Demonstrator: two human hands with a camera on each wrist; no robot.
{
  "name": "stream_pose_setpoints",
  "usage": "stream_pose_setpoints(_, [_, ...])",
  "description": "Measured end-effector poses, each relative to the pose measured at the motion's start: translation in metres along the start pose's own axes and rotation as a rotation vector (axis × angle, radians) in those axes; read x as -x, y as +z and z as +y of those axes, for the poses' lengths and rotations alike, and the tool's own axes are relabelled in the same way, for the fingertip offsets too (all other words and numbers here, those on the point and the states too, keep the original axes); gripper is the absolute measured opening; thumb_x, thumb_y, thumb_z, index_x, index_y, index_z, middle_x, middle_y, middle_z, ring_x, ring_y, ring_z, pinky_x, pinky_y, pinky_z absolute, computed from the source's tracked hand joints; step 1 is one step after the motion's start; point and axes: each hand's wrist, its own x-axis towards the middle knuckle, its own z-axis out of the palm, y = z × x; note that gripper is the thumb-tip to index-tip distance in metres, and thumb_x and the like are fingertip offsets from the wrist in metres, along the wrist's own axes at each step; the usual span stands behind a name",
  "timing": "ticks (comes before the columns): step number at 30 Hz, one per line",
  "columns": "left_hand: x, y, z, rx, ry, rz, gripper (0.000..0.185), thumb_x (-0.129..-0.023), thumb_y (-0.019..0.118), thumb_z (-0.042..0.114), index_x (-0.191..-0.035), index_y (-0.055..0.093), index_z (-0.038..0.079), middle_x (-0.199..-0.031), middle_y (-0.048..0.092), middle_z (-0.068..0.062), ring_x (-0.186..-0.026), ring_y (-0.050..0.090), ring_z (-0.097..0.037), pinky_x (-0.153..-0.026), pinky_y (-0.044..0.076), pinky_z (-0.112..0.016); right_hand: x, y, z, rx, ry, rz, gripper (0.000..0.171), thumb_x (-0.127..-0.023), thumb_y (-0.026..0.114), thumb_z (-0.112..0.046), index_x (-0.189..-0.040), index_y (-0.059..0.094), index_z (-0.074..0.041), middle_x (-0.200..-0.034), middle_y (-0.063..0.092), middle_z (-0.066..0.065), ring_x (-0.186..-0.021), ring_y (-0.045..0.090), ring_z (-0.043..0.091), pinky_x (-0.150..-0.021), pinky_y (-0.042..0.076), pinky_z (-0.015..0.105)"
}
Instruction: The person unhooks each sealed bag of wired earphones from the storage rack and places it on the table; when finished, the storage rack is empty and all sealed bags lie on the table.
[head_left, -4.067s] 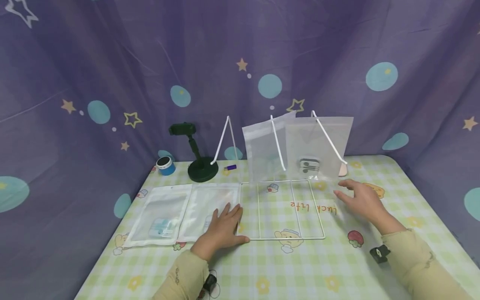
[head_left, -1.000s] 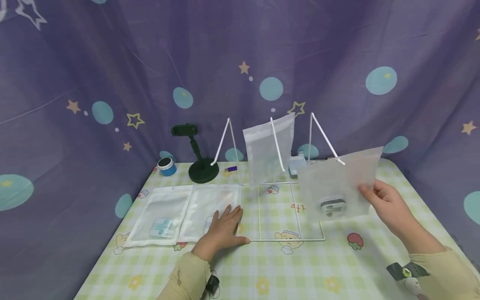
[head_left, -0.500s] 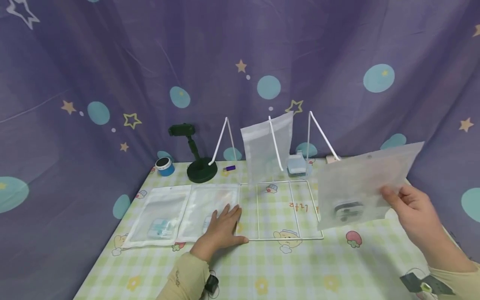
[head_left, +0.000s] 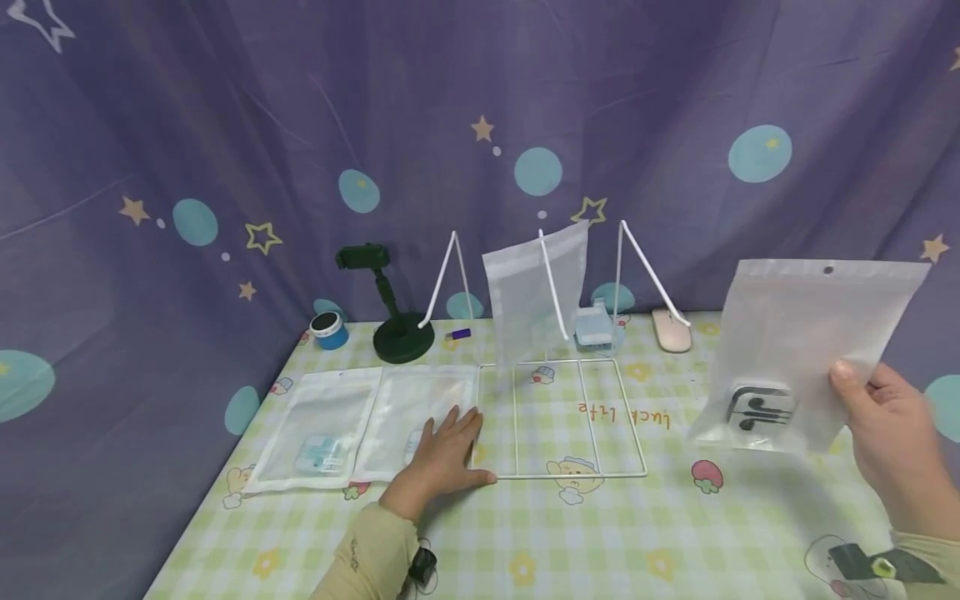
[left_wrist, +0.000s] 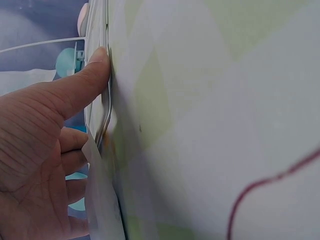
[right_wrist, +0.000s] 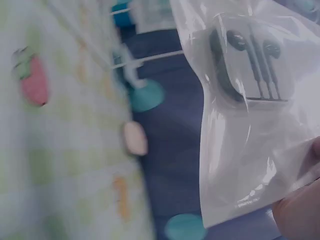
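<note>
A: Right hand [head_left: 892,427], doing what?

B: Pinching an earphone bag [head_left: 810,333] by its outer side edge, thumb in front. Held nearly upright, raised above the tablecloth [head_left: 600,542], to the right of the wire rack [head_left: 570,477] and apart from it. Boxed earphones [head_left: 760,407] low inside, hang hole at the top.

A: Left hand [head_left: 438,458]?

B: Spread, pinching nothing. Thumb on the rack's near left corner, fingers across the edge of a flat zip bag [head_left: 427,392]. Contents there half covered; hard to identify.

A: Handling well, how?

B: Probably best to grip firmly but flat, without creasing the film or covering the hole. Weighted low, so likely to swing from a one-sided pinch; turn slowly. With the left, press straight down, not sideways: light wire, apt to slide on cloth.

A: Farther out?

B: On the middle arm, a hanging zip bag [head_left: 525,304]. Left of the near flat one, another flat bag with pale-blue contents [head_left: 318,450]. Behind: a pink mouse [head_left: 672,331], purple USB stick [head_left: 460,334], dark phone stand [head_left: 403,337], small blue jar [head_left: 330,331]. At the back, a purple curtain [head_left: 420,100].
</note>
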Motion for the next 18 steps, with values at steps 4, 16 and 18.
stream_pose_setpoints(4, [0.0,0.0,0.0,0.001,0.003,0.001,0.099,-0.077,0.075,0.058,-0.15,0.036,0.005,-0.157,0.03,-0.012,-0.145,0.019,-0.039,-0.109,0.015,-0.067,-0.002,-0.009,0.025,0.289,0.17,0.01,0.014,-0.1,0.056,-0.017,-0.11,0.064,-0.023,-0.09,0.061,-0.025,-0.082,0.056,-0.01,-0.065,0.045,0.008])
stream_pose_setpoints(16, [0.0,-0.001,0.001,0.001,-0.001,-0.002,0.099,-0.077,0.074,0.058,-0.151,0.035,0.004,-0.157,0.03,-0.012,-0.145,0.019,-0.038,-0.109,0.014,-0.067,-0.019,-0.001,0.079,0.789,0.438,-0.289,0.064,-0.105,0.036,-0.036,-0.139,0.034,0.019,-0.126,0.048,0.039,-0.091,0.055,0.017,-0.067,0.046,0.024])
stream_pose_setpoints(18, [0.001,-0.001,0.001,0.001,-0.001,-0.001,0.099,-0.077,0.074,0.058,-0.151,0.035,0.004,-0.157,0.03,-0.012,-0.145,0.019,-0.039,-0.109,0.015,-0.067,-0.022,0.001,0.084,0.786,0.478,-0.333,0.065,-0.106,0.035,-0.034,-0.141,0.027,0.021,-0.133,0.04,0.042,-0.101,0.055,0.032,-0.073,0.048,0.03])
